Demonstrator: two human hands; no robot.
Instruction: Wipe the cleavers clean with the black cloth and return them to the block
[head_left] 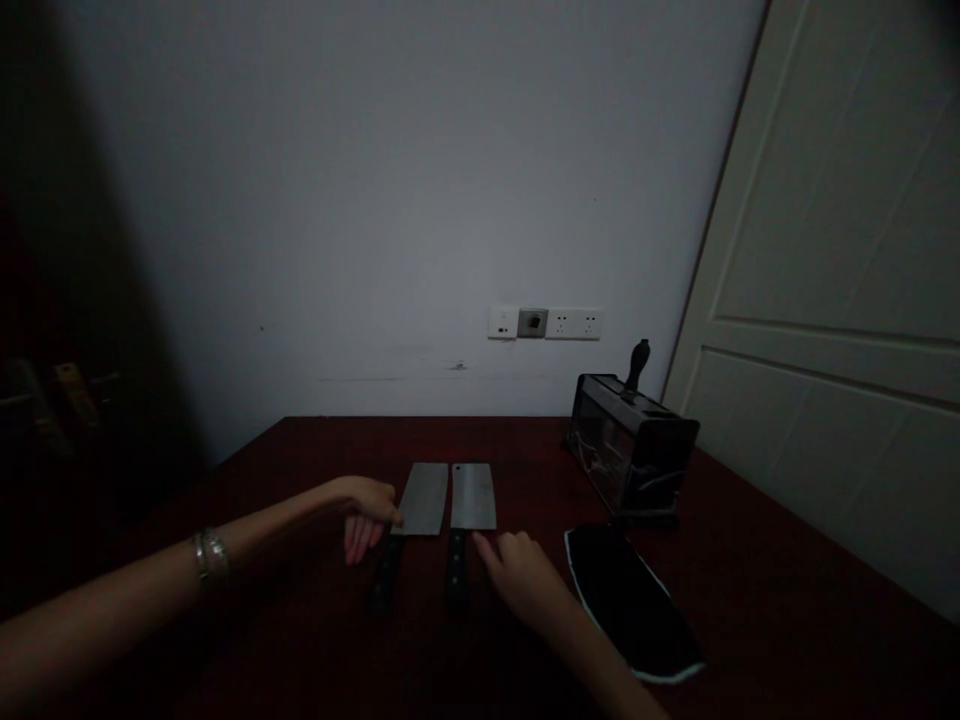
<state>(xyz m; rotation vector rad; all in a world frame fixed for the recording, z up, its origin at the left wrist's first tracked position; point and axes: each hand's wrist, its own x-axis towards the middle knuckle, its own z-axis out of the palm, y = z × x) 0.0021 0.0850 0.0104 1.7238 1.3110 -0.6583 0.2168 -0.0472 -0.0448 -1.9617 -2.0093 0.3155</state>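
Two cleavers lie side by side on the dark red table, blades away from me and black riveted handles towards me. My left hand (369, 512) is at the left cleaver (424, 498). One fingertip meets the blade's near left corner by the handle, and the other fingers hang down apart from it. Beside the handle of the right cleaver (474, 496) rests my right hand (521, 572). Its thumb points at the handle's top and its fingers are curled in. Whether the thumb touches the handle I cannot tell. Both handles fade into the dark tabletop.
A dark knife block (626, 440) with clear sides stands at the back right, one black handle sticking up from it. Nearer me lies a black cloth-like piece (626, 600) with a white edge. Behind the table (525, 435) is a wall with sockets (574, 323); a pale door panel (832, 300) borders the right.
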